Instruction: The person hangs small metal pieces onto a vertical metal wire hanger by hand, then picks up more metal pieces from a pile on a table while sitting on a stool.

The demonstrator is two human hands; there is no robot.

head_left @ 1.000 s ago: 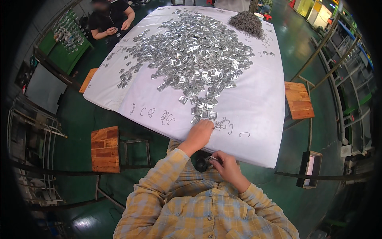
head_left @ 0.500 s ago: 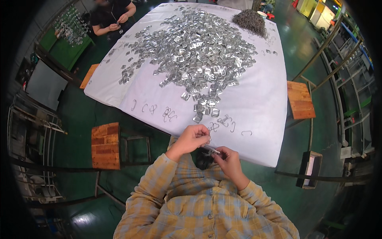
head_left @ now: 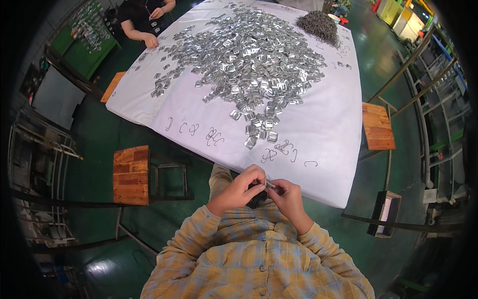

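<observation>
Close together at the table's near edge, my left hand (head_left: 245, 189) and my right hand (head_left: 289, 197) are both closed, fingertips nearly touching. Between them is a small silvery metal piece (head_left: 270, 185), pinched by my right hand; its exact kind is mostly hidden by fingers. What my left fingertips grip there cannot be made out. Just beyond my hands, bent wire hooks (head_left: 285, 146) lie on the white-covered table (head_left: 318, 182), with more wire hooks (head_left: 215, 136) to the left. A large heap of shiny, squarish metal pieces (head_left: 254, 55) spreads over the table's middle, tapering toward me.
A dark heap of wire hooks (head_left: 318, 27) sits at the far right beside a white cup (head_left: 333, 18). Across the far left, a co-worker's hand (head_left: 151, 41) touches the table. Wooden stools (head_left: 131, 174) stand left and right (head_left: 377, 125); a box (head_left: 385, 214) is lower right.
My left hand has come down and right to meet my right hand at the metal piece. The co-worker's hand has reached down to the table.
</observation>
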